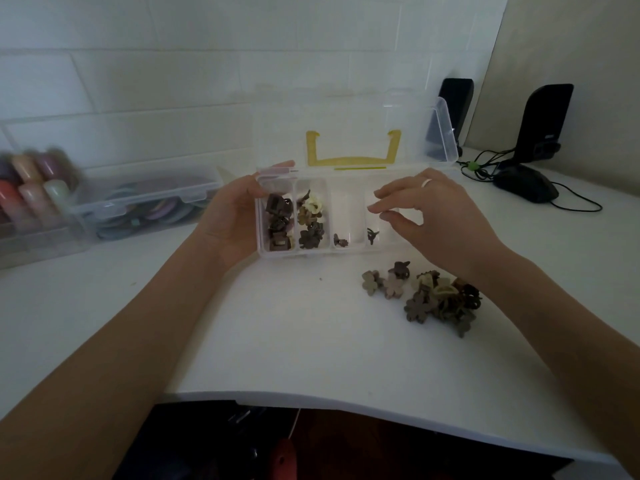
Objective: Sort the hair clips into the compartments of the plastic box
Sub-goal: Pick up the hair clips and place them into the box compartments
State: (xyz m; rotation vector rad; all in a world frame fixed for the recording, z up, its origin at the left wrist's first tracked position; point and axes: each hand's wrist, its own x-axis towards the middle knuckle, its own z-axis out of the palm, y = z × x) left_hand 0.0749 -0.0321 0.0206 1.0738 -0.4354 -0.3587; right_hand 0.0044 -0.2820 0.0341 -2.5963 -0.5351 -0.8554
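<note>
The clear plastic box [348, 252] stands open on the white table, lid [353, 133] tilted back with a yellow handle. My left hand [232, 216] grips its left end. The first compartment holds brown square clips [277, 223]. Flower clips [310, 216] fill the second. One small clip [340, 241] lies in the third and one dark clip [372, 235] in the fourth. My right hand [429, 209] hovers over the fourth compartment, fingers spread, nothing in it. A pile of unsorted clips [429, 296] lies in front of the box, to the right.
A second clear box [145, 202] with coloured items sits at left, beside a tray of coloured rolls [31, 188]. Two black speakers [543, 119] and a black mouse [526, 183] with cables stand at back right. The table's front edge [346, 407] is near.
</note>
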